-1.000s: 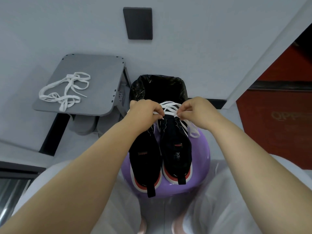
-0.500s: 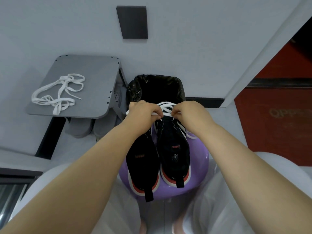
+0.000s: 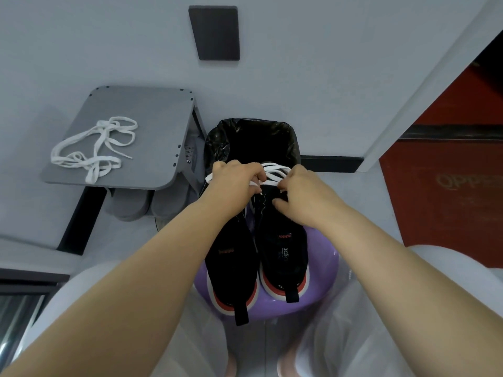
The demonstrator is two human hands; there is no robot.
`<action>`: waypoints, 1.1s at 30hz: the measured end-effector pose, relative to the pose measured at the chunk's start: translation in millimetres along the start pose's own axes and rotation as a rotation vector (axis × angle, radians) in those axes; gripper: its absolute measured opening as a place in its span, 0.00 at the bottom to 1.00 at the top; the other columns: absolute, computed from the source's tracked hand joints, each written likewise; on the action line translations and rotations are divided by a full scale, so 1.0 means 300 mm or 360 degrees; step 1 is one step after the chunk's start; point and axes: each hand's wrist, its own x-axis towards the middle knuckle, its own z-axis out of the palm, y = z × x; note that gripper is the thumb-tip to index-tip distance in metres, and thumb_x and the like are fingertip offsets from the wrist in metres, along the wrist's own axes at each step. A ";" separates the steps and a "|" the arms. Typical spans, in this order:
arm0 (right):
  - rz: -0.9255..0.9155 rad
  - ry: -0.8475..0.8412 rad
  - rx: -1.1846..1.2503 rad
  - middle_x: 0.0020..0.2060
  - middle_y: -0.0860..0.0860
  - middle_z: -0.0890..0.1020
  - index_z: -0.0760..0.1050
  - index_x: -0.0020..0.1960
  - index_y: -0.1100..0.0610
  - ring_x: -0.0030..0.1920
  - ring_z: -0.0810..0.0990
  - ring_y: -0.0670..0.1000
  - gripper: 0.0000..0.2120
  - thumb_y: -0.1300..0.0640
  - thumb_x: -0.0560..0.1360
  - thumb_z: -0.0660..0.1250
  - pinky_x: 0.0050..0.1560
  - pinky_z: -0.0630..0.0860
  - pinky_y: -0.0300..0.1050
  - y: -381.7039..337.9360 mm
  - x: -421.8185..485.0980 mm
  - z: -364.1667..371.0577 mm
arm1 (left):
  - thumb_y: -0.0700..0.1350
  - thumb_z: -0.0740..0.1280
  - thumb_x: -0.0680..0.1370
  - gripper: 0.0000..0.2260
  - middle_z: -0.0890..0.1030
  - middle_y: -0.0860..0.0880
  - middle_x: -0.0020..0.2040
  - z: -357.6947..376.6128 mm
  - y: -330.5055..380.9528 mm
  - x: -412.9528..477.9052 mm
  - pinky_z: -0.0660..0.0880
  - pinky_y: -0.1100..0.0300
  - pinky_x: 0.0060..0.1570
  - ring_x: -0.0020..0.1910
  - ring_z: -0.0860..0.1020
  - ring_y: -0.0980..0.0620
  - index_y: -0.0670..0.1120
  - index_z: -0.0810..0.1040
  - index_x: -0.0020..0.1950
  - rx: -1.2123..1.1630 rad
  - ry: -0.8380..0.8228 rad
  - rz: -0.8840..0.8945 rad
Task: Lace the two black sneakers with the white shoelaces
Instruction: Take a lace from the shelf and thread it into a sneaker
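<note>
The purple stool is the thing to look from. Far to its left and higher up, a loose white lace lies in a pile on a gray shelf, and nobody is touching it. On the stool sit two black shoes side by side. The left shoe looks like it has no lace yet. The right shoe has a white lace crossing near its toe end, just in front of the black bin behind the stool. The lace could slip out of a hole if it gets pulled too hard or let go too soon. A shoe could also slide off, because the stool top is round and smooth. The left hand is curled shut and pinches that lace near its tip. The right hand is curled too, with fingers bent down on the lace and the thumb pressing on the shoe.
</note>
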 end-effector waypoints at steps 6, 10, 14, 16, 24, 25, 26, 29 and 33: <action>-0.0030 0.0056 0.0024 0.57 0.55 0.70 0.72 0.61 0.57 0.59 0.69 0.56 0.16 0.59 0.73 0.64 0.48 0.70 0.45 -0.005 -0.031 -0.002 | 0.43 0.67 0.76 0.08 0.82 0.49 0.49 0.003 0.017 0.001 0.66 0.58 0.59 0.54 0.75 0.50 0.45 0.79 0.54 -0.0100 -0.0032 -0.0031; -0.0003 0.0179 0.0225 0.54 0.52 0.78 0.70 0.62 0.55 0.52 0.76 0.55 0.19 0.62 0.72 0.62 0.45 0.71 0.45 0.001 -0.038 -0.007 | 0.46 0.67 0.76 0.09 0.81 0.46 0.52 0.018 0.017 0.029 0.70 0.55 0.57 0.56 0.76 0.46 0.46 0.82 0.54 0.0049 -0.0148 -0.0199; 0.0013 0.0187 0.0289 0.52 0.52 0.79 0.71 0.57 0.54 0.50 0.77 0.55 0.14 0.61 0.71 0.63 0.45 0.73 0.46 0.009 -0.038 0.000 | 0.54 0.62 0.78 0.14 0.81 0.47 0.50 0.027 0.019 -0.004 0.69 0.54 0.52 0.54 0.76 0.46 0.49 0.81 0.55 0.0227 -0.0190 -0.0158; 0.0007 0.0137 0.0314 0.55 0.52 0.76 0.71 0.58 0.54 0.51 0.76 0.54 0.15 0.62 0.71 0.64 0.45 0.71 0.44 0.012 -0.029 0.003 | 0.60 0.62 0.75 0.17 0.79 0.48 0.49 0.023 0.045 -0.056 0.67 0.53 0.53 0.53 0.75 0.47 0.49 0.81 0.52 0.0296 -0.0077 -0.0109; -0.0074 0.0082 0.0058 0.53 0.57 0.77 0.73 0.54 0.58 0.51 0.76 0.59 0.13 0.68 0.73 0.57 0.43 0.68 0.46 -0.026 0.013 0.002 | 0.51 0.63 0.74 0.13 0.77 0.50 0.54 0.010 0.079 -0.076 0.55 0.49 0.67 0.60 0.70 0.47 0.54 0.79 0.57 0.0265 -0.0217 -0.0329; -0.0107 0.0142 -0.0023 0.53 0.57 0.77 0.73 0.54 0.59 0.51 0.76 0.59 0.13 0.68 0.74 0.56 0.41 0.67 0.46 -0.032 0.015 0.008 | 0.50 0.63 0.74 0.13 0.77 0.50 0.53 0.012 0.081 -0.077 0.54 0.50 0.67 0.60 0.70 0.47 0.54 0.80 0.57 0.0233 -0.0207 -0.0336; -0.0142 0.0192 -0.0109 0.52 0.57 0.77 0.73 0.54 0.59 0.50 0.77 0.60 0.12 0.67 0.74 0.56 0.40 0.66 0.47 -0.037 0.014 0.011 | 0.49 0.62 0.75 0.12 0.78 0.50 0.53 0.013 0.082 -0.076 0.54 0.50 0.67 0.60 0.70 0.47 0.53 0.80 0.56 0.0206 -0.0187 -0.0336; -0.0243 0.0227 -0.0286 0.52 0.55 0.78 0.72 0.53 0.57 0.50 0.77 0.59 0.10 0.65 0.74 0.57 0.39 0.63 0.46 -0.027 0.011 0.014 | 0.46 0.61 0.76 0.12 0.80 0.51 0.51 0.013 0.079 -0.084 0.51 0.52 0.67 0.59 0.71 0.48 0.51 0.81 0.55 0.0152 -0.0154 -0.0341; -0.0482 0.0412 -0.0482 0.32 0.52 0.80 0.76 0.37 0.56 0.33 0.79 0.57 0.05 0.64 0.63 0.69 0.34 0.64 0.43 0.010 0.009 0.036 | 0.43 0.61 0.75 0.15 0.81 0.53 0.52 0.008 0.082 -0.100 0.48 0.54 0.68 0.58 0.74 0.51 0.52 0.76 0.60 -0.0033 -0.0092 -0.0345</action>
